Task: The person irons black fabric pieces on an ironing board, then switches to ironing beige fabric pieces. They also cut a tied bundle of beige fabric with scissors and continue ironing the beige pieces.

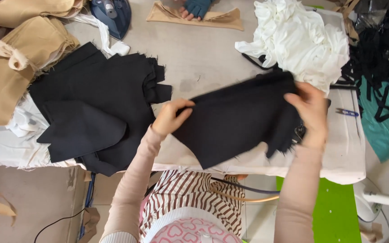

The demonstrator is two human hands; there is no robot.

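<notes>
My left hand (171, 116) pinches the left edge of a black fabric piece (235, 121), and my right hand (312, 112) grips its right edge. The piece is held stretched between both hands just above the padded work table (203, 54), near its front edge. To the left lies a stack of black fabric pieces (91, 103) with frayed edges, spread flat on the table.
A white fabric heap (298, 36) sits at the back right. Tan fabric (14, 54) is piled at the left. An iron (113, 15) rests at the back. Another person's gloved hand (194, 9) presses a tan piece (221, 18). Small snips (347, 112) lie at the right.
</notes>
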